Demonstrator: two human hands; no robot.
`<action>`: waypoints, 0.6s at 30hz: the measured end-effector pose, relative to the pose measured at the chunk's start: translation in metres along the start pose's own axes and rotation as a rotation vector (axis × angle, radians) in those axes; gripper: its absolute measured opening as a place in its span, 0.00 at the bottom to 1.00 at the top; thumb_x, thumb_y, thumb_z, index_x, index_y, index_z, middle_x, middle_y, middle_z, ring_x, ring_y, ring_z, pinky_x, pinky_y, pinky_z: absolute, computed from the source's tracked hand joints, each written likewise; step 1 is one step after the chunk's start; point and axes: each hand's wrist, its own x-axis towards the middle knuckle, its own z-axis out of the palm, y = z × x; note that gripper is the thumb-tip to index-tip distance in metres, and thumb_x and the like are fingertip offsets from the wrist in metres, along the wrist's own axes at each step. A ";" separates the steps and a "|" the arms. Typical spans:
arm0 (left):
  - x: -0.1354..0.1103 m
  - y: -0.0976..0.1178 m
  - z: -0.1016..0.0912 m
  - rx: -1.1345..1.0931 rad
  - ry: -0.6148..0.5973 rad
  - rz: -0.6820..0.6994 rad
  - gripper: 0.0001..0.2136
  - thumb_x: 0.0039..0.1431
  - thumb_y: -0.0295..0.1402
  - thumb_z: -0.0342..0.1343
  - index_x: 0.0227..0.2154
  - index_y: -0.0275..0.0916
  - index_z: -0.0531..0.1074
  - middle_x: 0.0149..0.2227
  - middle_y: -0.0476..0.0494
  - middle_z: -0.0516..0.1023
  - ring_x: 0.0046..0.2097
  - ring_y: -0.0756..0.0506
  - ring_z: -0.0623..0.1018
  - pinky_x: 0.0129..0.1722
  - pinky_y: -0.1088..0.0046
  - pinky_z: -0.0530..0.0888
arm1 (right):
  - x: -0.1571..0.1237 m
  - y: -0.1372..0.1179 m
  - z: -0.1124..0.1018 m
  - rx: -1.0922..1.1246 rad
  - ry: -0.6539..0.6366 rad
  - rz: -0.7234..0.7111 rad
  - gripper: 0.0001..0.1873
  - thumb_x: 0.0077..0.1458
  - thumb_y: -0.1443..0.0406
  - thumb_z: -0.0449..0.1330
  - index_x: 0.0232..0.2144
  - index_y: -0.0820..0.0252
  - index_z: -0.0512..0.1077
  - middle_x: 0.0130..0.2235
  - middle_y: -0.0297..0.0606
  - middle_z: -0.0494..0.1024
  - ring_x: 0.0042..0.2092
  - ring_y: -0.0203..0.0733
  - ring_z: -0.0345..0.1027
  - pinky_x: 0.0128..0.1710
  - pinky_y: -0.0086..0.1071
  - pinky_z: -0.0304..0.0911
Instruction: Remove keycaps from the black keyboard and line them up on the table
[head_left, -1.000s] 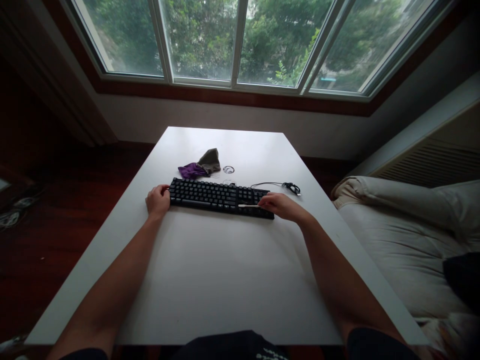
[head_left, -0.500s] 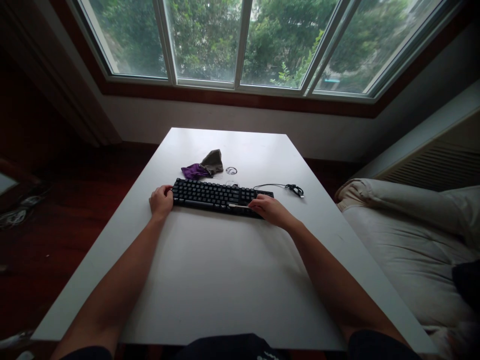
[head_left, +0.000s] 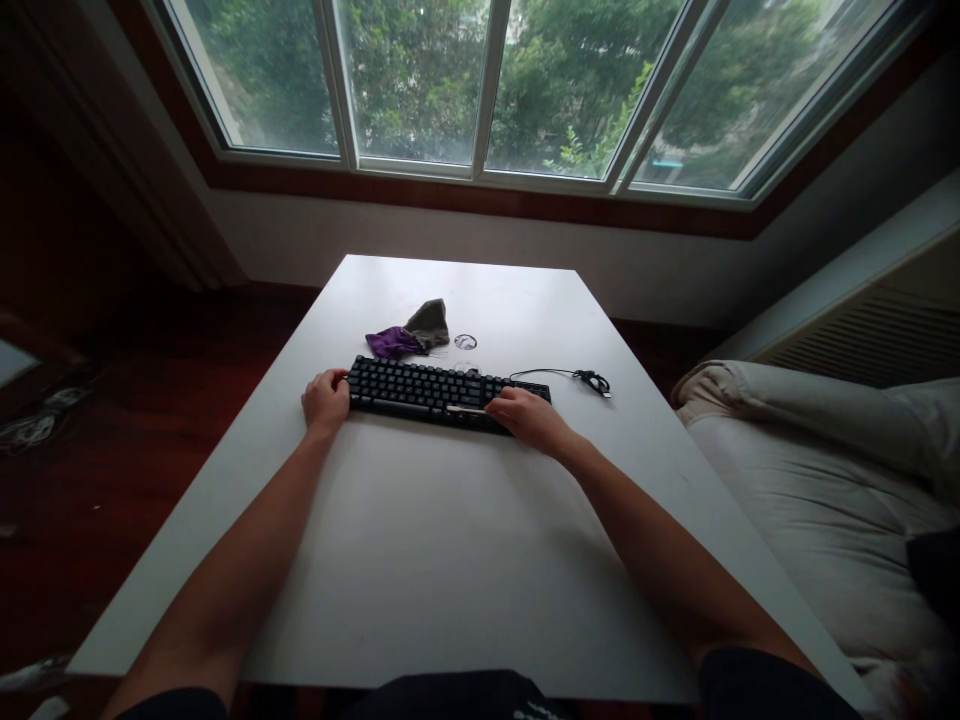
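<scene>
A black computer keyboard (head_left: pixel 405 383) lies flat across the table, its cable (head_left: pixel 589 379) bundled behind its right end. My left hand (head_left: pixel 327 402) is closed around the keyboard's left edge. Between the fingers of my right hand (head_left: pixel 526 415) is a slim, pale stick (head_left: pixel 466 409); its exact kind is too small to make out. The stick points left, low over the front rows of keys, and I cannot tell whether its tip touches them. The keyboard's right front part is hidden under my right hand.
On the white table (head_left: pixel 420 560), behind the keyboard, lie a purple cloth (head_left: pixel 393 343), a grey-brown cloth or pouch (head_left: pixel 429 322) and a small round clear object (head_left: pixel 466 342). A cushioned pale seat (head_left: pixel 795 470) stands to the right. Windows (head_left: pixel 420 90) are beyond.
My right hand has moved slightly left along the keyboard's front, carrying the stick with it. My left hand stays on the keyboard's left edge.
</scene>
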 end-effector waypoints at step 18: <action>0.000 0.001 -0.002 -0.009 -0.015 -0.006 0.13 0.63 0.32 0.51 0.44 0.45 0.79 0.47 0.43 0.81 0.49 0.40 0.77 0.52 0.62 0.71 | 0.048 -0.047 0.015 -0.101 0.004 -0.057 0.12 0.70 0.61 0.54 0.41 0.53 0.78 0.41 0.41 0.74 0.42 0.41 0.65 0.31 0.30 0.48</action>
